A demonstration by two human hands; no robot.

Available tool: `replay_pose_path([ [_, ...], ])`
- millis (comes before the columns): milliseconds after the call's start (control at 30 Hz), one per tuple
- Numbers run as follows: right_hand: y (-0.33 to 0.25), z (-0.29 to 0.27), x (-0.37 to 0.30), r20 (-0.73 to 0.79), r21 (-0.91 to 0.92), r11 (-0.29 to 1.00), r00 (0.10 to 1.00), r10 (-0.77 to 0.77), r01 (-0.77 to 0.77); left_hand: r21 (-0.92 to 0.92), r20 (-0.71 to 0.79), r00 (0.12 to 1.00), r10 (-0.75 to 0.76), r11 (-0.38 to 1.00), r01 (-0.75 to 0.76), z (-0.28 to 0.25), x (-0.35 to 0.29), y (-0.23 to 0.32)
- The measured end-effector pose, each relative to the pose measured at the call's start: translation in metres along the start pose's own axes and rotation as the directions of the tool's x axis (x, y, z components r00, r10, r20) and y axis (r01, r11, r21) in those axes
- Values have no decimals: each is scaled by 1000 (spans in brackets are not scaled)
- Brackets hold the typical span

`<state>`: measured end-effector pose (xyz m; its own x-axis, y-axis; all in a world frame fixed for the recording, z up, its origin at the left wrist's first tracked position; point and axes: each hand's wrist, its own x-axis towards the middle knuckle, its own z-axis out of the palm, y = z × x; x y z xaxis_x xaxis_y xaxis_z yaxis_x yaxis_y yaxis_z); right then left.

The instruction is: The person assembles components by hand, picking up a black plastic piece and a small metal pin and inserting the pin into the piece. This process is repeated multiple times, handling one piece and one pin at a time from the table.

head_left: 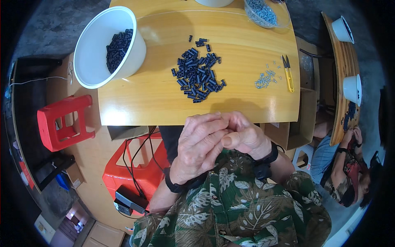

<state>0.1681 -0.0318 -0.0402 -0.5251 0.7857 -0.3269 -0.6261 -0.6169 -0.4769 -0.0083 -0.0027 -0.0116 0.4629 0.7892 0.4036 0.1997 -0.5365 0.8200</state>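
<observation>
My left hand (200, 144) and my right hand (246, 133) meet just in front of the table's near edge. Fingers of both are curled and pressed together, and whatever lies between them is hidden. Beyond them on the wooden table (152, 109) rests a heap of small black tubular plastic parts (197, 76). To the right of that heap lie several small silver screws (265, 79), beside yellow-handled thread snips (289, 74) whose dark blades point away from me.
At the table's left stands a white bucket (92, 78) partly filled with black parts. A clear bowl (263, 12) of screws sits far right. Red stools (66, 123) stand on the left and below. Another person (347, 168) works at a wooden table (345, 57) on the right.
</observation>
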Motion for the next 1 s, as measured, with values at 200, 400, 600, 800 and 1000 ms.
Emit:
replay_pose_path([
  [200, -19, 19, -1, -96, -198, 978, 994, 51, -69, 39, -78, 996, -37, 998, 41, -7, -5, -1],
  [400, -27, 7, -5, -219, -386, 922, 967, -128, 35, -211, -416, 719, -557, 828, 520, -28, -54, -16],
  [600, -22, 1, -2, -244, -433, 899, 951, -188, 67, -387, -709, 303, -637, 710, 588, -77, -99, -44],
  [800, -23, 5, -3, -267, -498, 866, 939, -216, 57, -497, -749, 120, -652, 671, 551, -102, -118, -69],
  [1000, -22, 4, -6, -336, -513, 857, 907, -255, 51, -471, -794, 107, -598, 717, 514, -102, -117, -74],
])
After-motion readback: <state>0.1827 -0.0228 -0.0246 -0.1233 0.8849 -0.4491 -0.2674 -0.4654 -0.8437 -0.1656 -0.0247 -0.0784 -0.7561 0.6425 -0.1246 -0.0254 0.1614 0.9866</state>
